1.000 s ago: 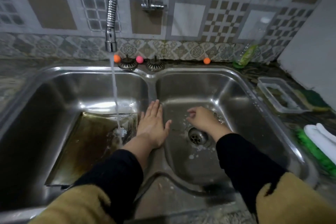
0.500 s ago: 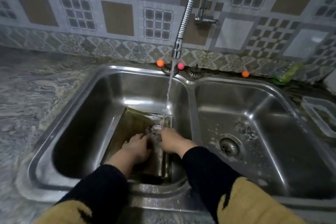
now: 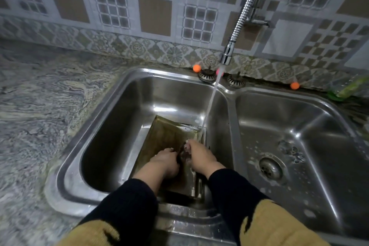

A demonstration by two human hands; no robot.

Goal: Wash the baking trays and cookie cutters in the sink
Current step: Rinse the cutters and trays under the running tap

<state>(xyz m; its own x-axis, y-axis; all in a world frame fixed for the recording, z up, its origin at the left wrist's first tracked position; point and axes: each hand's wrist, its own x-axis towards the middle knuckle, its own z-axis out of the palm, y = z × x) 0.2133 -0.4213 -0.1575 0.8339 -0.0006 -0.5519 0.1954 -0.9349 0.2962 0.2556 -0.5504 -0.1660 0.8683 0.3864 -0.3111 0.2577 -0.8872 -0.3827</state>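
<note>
A brown-stained baking tray (image 3: 169,136) leans in the left basin of the steel double sink (image 3: 111,94), its far end raised. Both of my hands are over the tray's right side, under the tap's stream (image 3: 209,104). My right hand (image 3: 199,156) has its fingers curled around a small dark piece (image 3: 182,154), probably a cookie cutter, and water runs over them. My left hand (image 3: 165,163) is curled against the same piece from the left. Its shape is mostly hidden by my fingers.
The flexible tap spout (image 3: 227,56) hangs over the divider. The right basin (image 3: 299,126) holds its drain (image 3: 270,168) and soap flecks. Two strainer plugs (image 3: 205,75) and orange balls (image 3: 196,68) sit on the back rim. Marbled counter (image 3: 40,106) lies to the left.
My right hand left the right basin's drain area and joined my left hand over the tray in the left basin. The view swung left. Both hands now work under the stream.
</note>
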